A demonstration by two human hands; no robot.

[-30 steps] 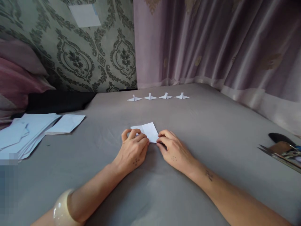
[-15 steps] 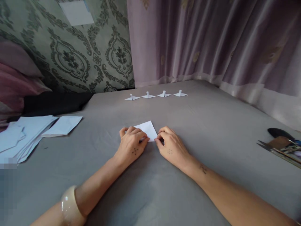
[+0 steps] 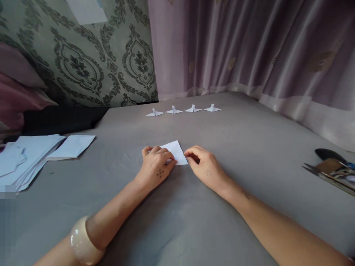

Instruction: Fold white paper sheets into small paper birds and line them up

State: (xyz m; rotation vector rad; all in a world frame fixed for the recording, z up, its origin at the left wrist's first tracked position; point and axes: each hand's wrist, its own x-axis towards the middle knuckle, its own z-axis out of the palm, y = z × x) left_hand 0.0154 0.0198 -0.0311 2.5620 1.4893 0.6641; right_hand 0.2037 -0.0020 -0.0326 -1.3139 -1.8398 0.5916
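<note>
A white sheet of folded paper (image 3: 177, 152) lies on the grey cloth surface, one pointed corner facing away from me. My left hand (image 3: 157, 162) rests over its left part, thumb and fingers closed on the near edge, hiding that side. At the right corner is my right hand (image 3: 202, 162), its thumb and index finger pinched together at the paper's edge. Beyond the hands, several small folded paper figures (image 3: 193, 108) stand in a row, each with flat wings and an upright middle.
Stacked white papers (image 3: 36, 151) lie at the left, with a smaller paper piece (image 3: 72, 146) beside them. Black cloth (image 3: 63, 120) is behind. At the right edge are scissors (image 3: 324, 175) among other small items. A curtain (image 3: 210, 48) hangs at the back.
My right hand has shifted slightly right and its fingers have slid up along the paper's right edge. The left hand stays on the paper. The view has tilted a little.
</note>
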